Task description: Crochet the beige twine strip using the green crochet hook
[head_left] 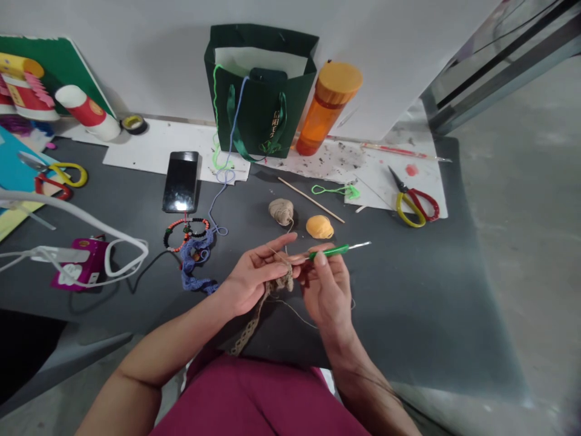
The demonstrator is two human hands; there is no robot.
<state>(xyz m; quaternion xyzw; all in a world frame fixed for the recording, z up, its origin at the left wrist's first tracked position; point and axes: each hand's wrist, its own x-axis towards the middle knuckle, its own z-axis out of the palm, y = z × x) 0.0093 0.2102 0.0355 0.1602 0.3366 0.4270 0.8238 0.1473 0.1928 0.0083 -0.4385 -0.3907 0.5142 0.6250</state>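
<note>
– Now, nearest first: what are the hands doing?
– Left hand (pixel 252 275) is pinching the top of the beige crocheted strip (pixel 254 318), with its fingers closed on it. The strip's tail is hanging down toward the lap. Right hand (pixel 327 290) is gripping the green crochet hook (pixel 338 249) between thumb and fingers, with the metal tip pointing right. The two hands are working just beside each other.
– Where is the yarn running?
– A thin strand is leading up to the beige yarn ball (pixel 281 211), which is lying on the grey table (pixel 408 290) just beyond the hands. An orange lump (pixel 319 227) is sitting beside the ball.
– Farther out?
– Blue crochet piece (pixel 195 269) and bead bracelet (pixel 186 233) are lying left of the hands, with the phone (pixel 181 180) beyond them. Scissors (pixel 415 203) are resting at far right. Green bag (pixel 261 103) and orange bottle (pixel 329 109) are standing against the wall.
</note>
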